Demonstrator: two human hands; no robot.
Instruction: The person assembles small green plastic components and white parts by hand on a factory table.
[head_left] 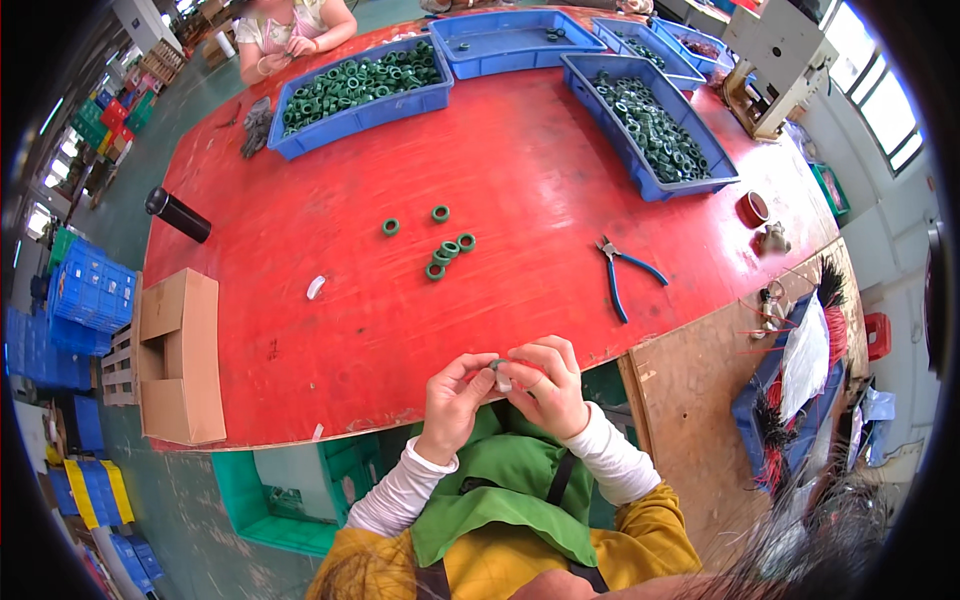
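At the near edge of the red table, my left hand (453, 403) pinches a small green ring (495, 365) between thumb and fingertips. My right hand (549, 388) is closed close against it, its fingers on a small whitish piece (503, 382) just below the ring. Fingers partly cover both items, so their exact shape is hard to see. Farther up the table lie several loose green rings (440, 214), some of them touching in a short row. A pair of blue-handled cutting pliers (618, 275) rests to the right, and a white curved piece (316, 288) to the left.
Blue trays of green rings (365, 122) (652, 186) stand at the far side, beside a shallower blue tray (510, 60). A black bottle (178, 215) and a cardboard box (182, 400) are left. A blue bin with red wires (747, 415) sits right. Another person (290, 30) works opposite.
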